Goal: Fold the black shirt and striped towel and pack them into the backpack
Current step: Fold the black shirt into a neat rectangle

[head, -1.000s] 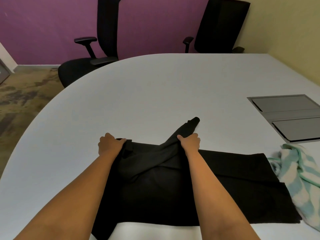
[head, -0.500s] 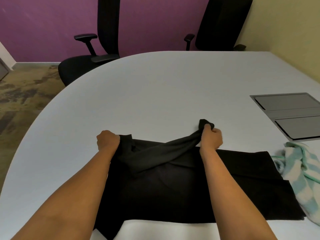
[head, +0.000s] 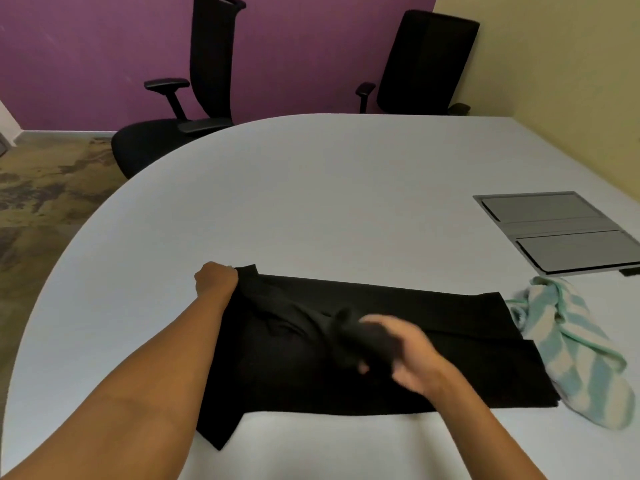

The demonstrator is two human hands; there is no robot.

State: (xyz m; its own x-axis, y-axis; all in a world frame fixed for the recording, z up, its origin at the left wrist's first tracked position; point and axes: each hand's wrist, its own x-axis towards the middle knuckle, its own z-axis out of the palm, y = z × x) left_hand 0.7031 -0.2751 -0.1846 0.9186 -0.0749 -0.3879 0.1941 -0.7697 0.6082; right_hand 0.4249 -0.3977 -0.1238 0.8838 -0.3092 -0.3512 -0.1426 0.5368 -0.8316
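head | left hand (head: 216, 280) grips black shirt (head: 457, 344) | right hand (head: 410, 356) clutches sleeve (head: 348, 336)

The sleeve (head: 348, 336) of the black shirt (head: 460, 344) is now carried by the right hand (head: 408, 355), gripped and blurred, from beyond the shirt's far edge to over its middle.

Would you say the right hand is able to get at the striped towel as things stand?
Probably yes: the striped towel lies uncovered beside the black shirt on that side, nothing between. The right hand grips the shirt, though, and must release it first.
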